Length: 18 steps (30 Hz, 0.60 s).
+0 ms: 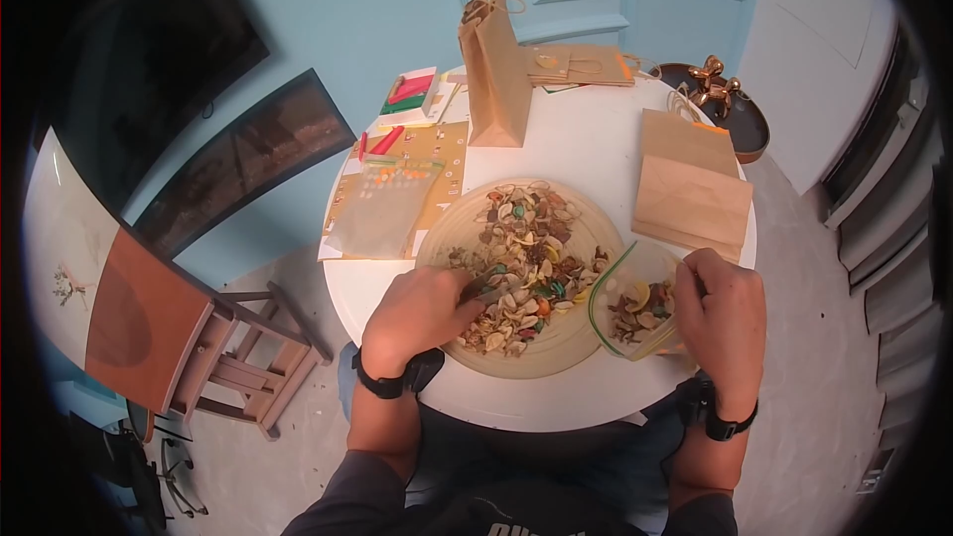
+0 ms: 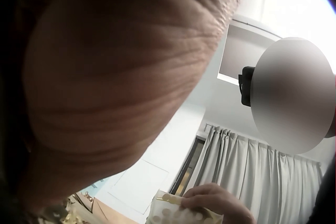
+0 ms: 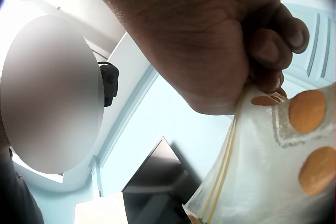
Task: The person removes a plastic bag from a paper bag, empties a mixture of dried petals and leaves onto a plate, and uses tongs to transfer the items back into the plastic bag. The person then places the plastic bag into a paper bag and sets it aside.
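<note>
A round, pale wooden tray [image 1: 447, 213] holds a heap of potpourri [image 1: 526, 268], with dried petals, shells and bits of green and orange. My left hand [image 1: 415, 313] is over the tray's left side, its fingertips at the edge of the heap. A greyish, see-through sliver shows by those fingers; I cannot tell whether they hold it. My right hand [image 1: 720, 308] grips the top edge of a clear zip bag [image 1: 635, 303] with a green seal and orange dots. The bag's mouth gapes toward the tray, with some potpourri inside. In the right wrist view, curled fingers [image 3: 270, 50] pinch the bag's corner.
A brown paper bag [image 1: 496, 79] stands at the back of the white table [image 1: 586, 139]. Folded paper bags [image 1: 692, 184] lie at the right. A flat dotted zip bag [image 1: 382, 208] lies at the left, near red markers [image 1: 382, 142]. A wooden stool [image 1: 253, 367] stands left of the table.
</note>
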Available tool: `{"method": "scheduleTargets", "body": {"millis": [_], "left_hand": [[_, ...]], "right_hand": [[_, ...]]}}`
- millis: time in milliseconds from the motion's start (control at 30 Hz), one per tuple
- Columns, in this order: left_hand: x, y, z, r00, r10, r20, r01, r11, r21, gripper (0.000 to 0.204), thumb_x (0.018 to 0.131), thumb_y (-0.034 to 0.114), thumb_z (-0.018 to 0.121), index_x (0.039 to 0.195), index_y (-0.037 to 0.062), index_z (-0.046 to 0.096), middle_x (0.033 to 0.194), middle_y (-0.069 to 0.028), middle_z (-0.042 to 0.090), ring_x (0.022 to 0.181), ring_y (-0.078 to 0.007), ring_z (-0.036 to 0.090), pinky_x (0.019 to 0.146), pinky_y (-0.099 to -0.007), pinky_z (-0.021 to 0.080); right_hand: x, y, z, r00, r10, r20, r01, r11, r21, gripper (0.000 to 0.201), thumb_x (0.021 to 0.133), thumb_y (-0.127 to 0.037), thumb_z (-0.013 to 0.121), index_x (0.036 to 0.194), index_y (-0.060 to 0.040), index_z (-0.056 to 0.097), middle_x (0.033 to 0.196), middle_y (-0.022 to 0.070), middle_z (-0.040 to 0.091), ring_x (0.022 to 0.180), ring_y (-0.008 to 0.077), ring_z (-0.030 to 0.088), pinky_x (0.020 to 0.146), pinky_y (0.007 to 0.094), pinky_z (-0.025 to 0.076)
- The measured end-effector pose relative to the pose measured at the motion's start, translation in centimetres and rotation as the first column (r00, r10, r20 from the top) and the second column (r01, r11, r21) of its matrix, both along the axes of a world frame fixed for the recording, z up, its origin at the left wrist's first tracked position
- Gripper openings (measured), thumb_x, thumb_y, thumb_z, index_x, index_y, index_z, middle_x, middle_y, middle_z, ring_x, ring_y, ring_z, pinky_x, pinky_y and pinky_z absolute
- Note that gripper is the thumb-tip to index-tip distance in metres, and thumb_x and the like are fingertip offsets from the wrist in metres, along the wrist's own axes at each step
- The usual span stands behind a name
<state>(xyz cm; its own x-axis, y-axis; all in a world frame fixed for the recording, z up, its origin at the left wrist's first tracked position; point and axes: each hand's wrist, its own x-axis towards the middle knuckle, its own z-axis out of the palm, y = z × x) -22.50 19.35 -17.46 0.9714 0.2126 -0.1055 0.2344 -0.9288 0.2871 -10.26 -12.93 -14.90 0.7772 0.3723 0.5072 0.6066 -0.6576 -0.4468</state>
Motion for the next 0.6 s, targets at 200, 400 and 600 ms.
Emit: {"method": "scheduleTargets", "body": {"millis": [200,400,600], "left_hand": [[-0.3,0.0,0.1,0.999,-0.021,0.039,0.019,0.999,0.038,0.028,0.098,0.030,0.082,0.104,0.0016,0.082,0.090,-0.0249,0.078,0.090,-0.0468,0.076,0.082,-0.0549,0.059],[-0.6,0.2,0.1,0.998,-0.029,0.057,0.028,0.999,0.026,0.025,0.099,0.027,0.082,0.102,0.0025,0.083,0.088,-0.0255,0.077,0.089,-0.0472,0.076,0.081,-0.0559,0.060],[-1.1,0.4,0.7,0.999,-0.016,0.052,0.016,1.000,-0.009,0.024,0.099,0.026,0.081,0.102,0.0022,0.083,0.089,-0.0254,0.077,0.090,-0.0474,0.076,0.081,-0.0564,0.059]], "right_hand": [[0.0,0.5,0.0,1.000,0.007,0.005,-0.007,1.000,-0.002,0.015,0.101,-0.007,0.074,0.089,0.0011,0.073,0.072,0.0194,0.074,0.065,0.0403,0.073,0.064,0.0476,0.057],[0.0,0.9,-0.2,1.000,0.013,-0.001,-0.013,1.000,0.009,0.014,0.100,-0.007,0.075,0.089,0.0017,0.073,0.072,0.0220,0.072,0.065,0.0418,0.071,0.063,0.0487,0.056],[0.0,1.1,-0.3,0.999,0.023,-0.022,-0.023,0.999,0.025,0.013,0.100,-0.006,0.075,0.090,0.0019,0.073,0.073,0.0225,0.072,0.066,0.0429,0.071,0.064,0.0492,0.056]]}}
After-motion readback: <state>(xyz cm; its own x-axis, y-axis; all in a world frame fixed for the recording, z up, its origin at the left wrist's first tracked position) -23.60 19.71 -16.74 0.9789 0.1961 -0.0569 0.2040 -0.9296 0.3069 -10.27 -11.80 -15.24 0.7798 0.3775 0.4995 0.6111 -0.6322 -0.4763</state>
